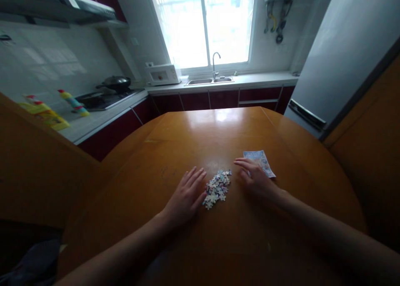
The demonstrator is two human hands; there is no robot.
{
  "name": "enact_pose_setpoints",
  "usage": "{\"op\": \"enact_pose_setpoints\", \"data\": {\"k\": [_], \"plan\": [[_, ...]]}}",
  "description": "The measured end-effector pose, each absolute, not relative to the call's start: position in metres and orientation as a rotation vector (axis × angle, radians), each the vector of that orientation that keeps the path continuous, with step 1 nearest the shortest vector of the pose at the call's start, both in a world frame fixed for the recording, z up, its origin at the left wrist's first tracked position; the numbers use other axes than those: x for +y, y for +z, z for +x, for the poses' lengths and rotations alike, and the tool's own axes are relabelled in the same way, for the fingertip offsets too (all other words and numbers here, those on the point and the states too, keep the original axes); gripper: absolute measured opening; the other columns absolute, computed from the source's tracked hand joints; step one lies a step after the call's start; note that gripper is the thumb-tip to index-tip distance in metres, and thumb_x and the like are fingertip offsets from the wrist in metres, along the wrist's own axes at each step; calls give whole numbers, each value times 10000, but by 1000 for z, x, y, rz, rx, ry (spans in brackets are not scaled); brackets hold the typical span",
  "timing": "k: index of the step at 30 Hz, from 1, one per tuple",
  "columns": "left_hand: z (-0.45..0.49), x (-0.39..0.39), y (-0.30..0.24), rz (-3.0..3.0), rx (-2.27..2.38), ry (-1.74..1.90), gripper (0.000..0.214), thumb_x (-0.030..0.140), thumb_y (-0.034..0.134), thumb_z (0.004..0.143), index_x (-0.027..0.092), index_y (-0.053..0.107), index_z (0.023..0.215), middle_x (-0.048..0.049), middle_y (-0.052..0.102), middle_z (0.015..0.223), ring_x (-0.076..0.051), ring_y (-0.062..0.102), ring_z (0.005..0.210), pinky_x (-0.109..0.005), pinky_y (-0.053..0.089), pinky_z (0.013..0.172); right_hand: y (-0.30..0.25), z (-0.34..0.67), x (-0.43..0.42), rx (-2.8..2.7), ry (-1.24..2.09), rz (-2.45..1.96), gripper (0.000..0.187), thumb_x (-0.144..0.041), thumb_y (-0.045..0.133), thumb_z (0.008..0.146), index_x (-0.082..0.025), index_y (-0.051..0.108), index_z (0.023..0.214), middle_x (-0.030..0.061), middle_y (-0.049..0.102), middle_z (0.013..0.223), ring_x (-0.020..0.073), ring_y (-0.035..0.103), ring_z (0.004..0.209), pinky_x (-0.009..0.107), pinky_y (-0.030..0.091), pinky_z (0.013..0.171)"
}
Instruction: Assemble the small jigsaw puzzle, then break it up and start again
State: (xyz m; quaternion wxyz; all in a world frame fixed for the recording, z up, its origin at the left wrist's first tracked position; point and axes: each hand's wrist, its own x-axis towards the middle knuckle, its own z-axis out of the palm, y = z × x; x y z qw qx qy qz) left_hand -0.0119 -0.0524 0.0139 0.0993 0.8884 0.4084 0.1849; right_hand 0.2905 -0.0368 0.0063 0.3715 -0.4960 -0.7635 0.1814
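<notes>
A small heap of jigsaw puzzle pieces (216, 188), white and bluish, lies on the brown wooden table (193, 140). Flat along the left side of the heap is my left hand (186, 193), its fingers stretched out and its thumb at the pieces' edge. My right hand (253, 174) hovers or rests just right of the heap, fingers extended and apart from the pieces. Partly under or behind that hand lies a printed picture sheet (263, 160) in light blue tones; its lower left part is hidden. Neither hand holds anything.
Beyond the table runs a counter with a sink (210, 81) and a white microwave (163, 74). A lidded wok (116, 83) sits on the stove at the left, near yellow bottles (73, 102). A grey refrigerator (340, 57) stands at the right.
</notes>
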Motion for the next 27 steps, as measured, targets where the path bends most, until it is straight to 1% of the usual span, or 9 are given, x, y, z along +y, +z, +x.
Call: {"op": "enact_pose_setpoints", "data": {"k": [3,6,9,11,14,16,18,22,27], "plan": [[-19,-75,5,2721,1194,355,691,473,431,993,208,168,1574,-91,183,1632,-319,74,1521,-545,160,1232,1,242,-43,-1942,541,-1351,365,-142,425,915,-142,636,1214,152,618,1243,241,552,1183,397,418,1051],[-5,-77,-3,2692,1205,273,806,552,437,970,197,56,1584,-116,87,1644,-330,43,1519,-547,164,1228,-5,215,-47,-1990,568,-1328,369,-50,432,852,-147,663,1123,146,632,1131,236,556,1118,362,437,1002],[19,-59,-9,2668,1145,295,901,603,436,951,127,-3,1577,-170,65,1637,-324,25,1518,-520,145,1238,-9,209,-47,-1947,634,-1226,323,-43,439,835,-175,681,1004,115,642,1041,223,575,1029,346,458,947],[36,-43,-13,2638,1125,372,958,624,470,926,90,3,1570,-208,71,1627,-329,23,1516,-522,144,1237,-9,212,-42,-1828,676,-1179,305,-49,434,825,-187,678,945,88,650,970,208,597,947,334,476,896],[56,-24,-14,2579,1076,510,1001,582,544,896,70,5,1565,-225,95,1621,-333,32,1516,-529,179,1231,-8,220,-30,-1670,655,-1212,313,-59,409,810,-191,665,932,71,660,925,199,613,899,330,487,858],[64,-15,-10,2558,1048,594,987,539,590,877,81,55,1568,-210,155,1616,-324,87,1517,-514,203,1233,-8,226,-21,-1603,618,-1242,291,-82,405,812,-191,652,921,73,663,922,204,615,895,338,492,844],[65,-6,-5,2538,1041,641,919,535,605,871,92,180,1555,-195,246,1596,-319,174,1505,-498,227,1231,-9,230,-15,-1543,593,-1257,265,-108,402,818,-193,637,907,75,657,923,209,613,891,346,499,829],[60,7,-1,2400,1071,699,638,508,507,946,136,428,1458,-160,456,1494,-298,401,1413,-490,338,1182,-14,232,-12,-1493,584,-1270,236,-127,416,810,-203,623,895,74,645,920,215,608,893,358,505,824],[55,8,-3,2393,948,660,481,428,481,981,187,526,1395,-104,525,1450,-280,430,1395,-511,331,1184,-16,232,-12,-1510,619,-1275,201,-140,453,808,-200,630,881,72,650,920,211,619,888,354,510,824]]}}
